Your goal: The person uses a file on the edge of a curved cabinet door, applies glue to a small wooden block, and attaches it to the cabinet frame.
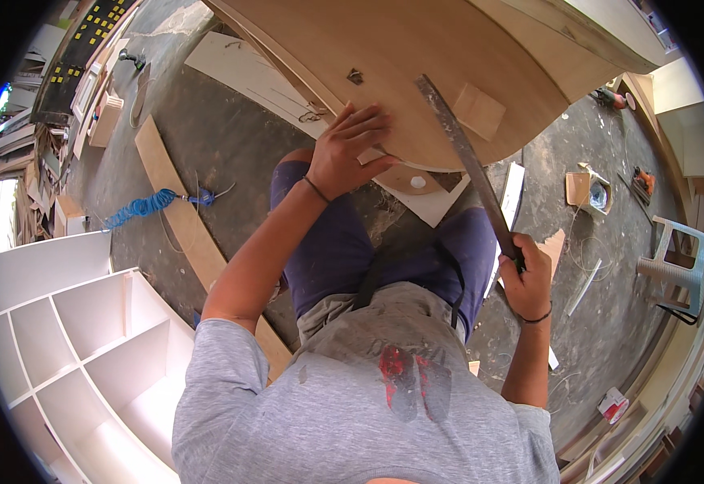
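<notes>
A large plywood panel point(441, 44) with a curved near edge stands in front of me, above my knees. My left hand point(349, 152) lies on its near left edge, fingers stretched out flat and thumb apart. In my right hand point(527, 274) is a long, flat, dark metal file point(465, 157), gripped at its lower end. The file slants up and left, its far end over the panel; whether it touches the wood I cannot tell. A small square wood piece point(479, 111) lies on the panel, right of a small dark notch point(355, 76).
A long board point(170, 189) lies on the floor at left with a coiled blue air hose point(142, 210) across it. White shelving point(86, 363) fills the lower left. At right are a stool point(676, 266), a small open box point(590, 191) and an orange power tool point(644, 184).
</notes>
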Available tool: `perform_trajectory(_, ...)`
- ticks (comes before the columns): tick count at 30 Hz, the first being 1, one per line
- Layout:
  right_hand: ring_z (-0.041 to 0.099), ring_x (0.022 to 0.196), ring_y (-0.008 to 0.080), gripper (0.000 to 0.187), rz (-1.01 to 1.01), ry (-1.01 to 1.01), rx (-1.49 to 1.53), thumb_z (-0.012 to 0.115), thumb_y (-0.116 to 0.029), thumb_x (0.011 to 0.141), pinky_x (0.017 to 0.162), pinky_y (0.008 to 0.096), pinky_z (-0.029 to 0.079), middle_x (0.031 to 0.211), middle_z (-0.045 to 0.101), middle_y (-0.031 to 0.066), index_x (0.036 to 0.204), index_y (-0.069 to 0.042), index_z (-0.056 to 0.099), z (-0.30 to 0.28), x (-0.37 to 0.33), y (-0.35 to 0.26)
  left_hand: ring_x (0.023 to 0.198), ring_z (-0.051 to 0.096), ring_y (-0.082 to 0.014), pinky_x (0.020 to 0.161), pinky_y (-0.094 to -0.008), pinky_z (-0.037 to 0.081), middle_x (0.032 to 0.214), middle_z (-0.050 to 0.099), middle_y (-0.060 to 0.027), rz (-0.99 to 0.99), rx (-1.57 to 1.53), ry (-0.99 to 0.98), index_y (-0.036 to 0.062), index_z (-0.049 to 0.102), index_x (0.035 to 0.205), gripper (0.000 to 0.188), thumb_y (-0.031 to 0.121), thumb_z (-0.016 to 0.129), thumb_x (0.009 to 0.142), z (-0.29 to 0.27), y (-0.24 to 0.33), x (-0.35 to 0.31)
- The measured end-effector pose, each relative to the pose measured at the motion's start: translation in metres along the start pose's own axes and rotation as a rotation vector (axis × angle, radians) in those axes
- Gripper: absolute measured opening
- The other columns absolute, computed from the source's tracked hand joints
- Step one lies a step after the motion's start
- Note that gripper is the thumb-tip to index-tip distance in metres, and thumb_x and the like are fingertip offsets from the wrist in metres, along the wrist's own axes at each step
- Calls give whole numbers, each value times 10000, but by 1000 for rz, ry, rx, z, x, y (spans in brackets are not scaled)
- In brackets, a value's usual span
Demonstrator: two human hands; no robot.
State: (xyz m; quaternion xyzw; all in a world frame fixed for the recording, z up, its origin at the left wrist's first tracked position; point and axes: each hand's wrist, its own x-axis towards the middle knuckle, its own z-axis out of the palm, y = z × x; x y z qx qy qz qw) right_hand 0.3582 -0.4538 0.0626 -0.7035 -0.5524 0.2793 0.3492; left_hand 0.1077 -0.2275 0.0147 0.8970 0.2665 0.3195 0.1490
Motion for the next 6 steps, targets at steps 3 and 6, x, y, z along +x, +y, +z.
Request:
perform_trajectory(3,427,551,141,229,5,-5,-1,573,20,716,530,251,364,640,484,91,938,24,518,1,2,-3,1196,479,-249,1036,-473,313,1169,595,-59,-11,-9,0,57,644,969,390,249,777,657,-1,0,-2)
perform_trajectory(6,440,556,135,235,16,-14,7,569,19,723,534,243,368,647,505,72,954,18,524,2,3,-1,1206,470,-241,1045,-473,300,1177,591,-56,-20,-27,-13,82,636,1007,411,259,776,664,0,-1,-3)
